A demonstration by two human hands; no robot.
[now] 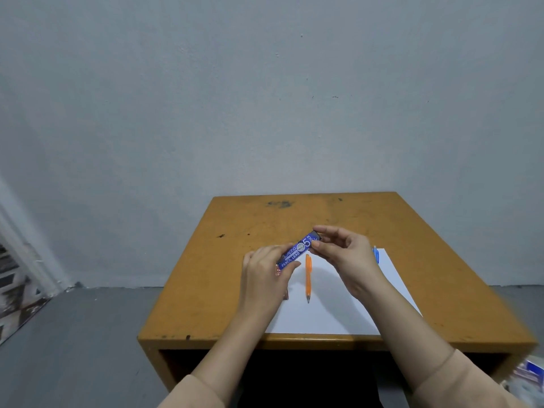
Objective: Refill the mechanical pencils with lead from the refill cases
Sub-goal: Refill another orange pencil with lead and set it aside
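Left grip (265, 275) holds blue lead case (298, 249) at the bottom, right grip (347, 257) pinches its cap end. Prob. light, slick plastic w/ thin leads that snap easy.

A person's left forearm (232, 337) and right forearm (406, 322), cuffed in beige sleeves (465, 384), rise from the bottom edge of the frame and converge just below centre. The left hand (265, 273), its back to the camera, curls fingers and thumb round the lower-left end of a slim blue plastic lead refill case (295, 252). The right hand (346, 257) pinches the case's upper-right end between thumb and forefinger, its other fingers loosely curled.
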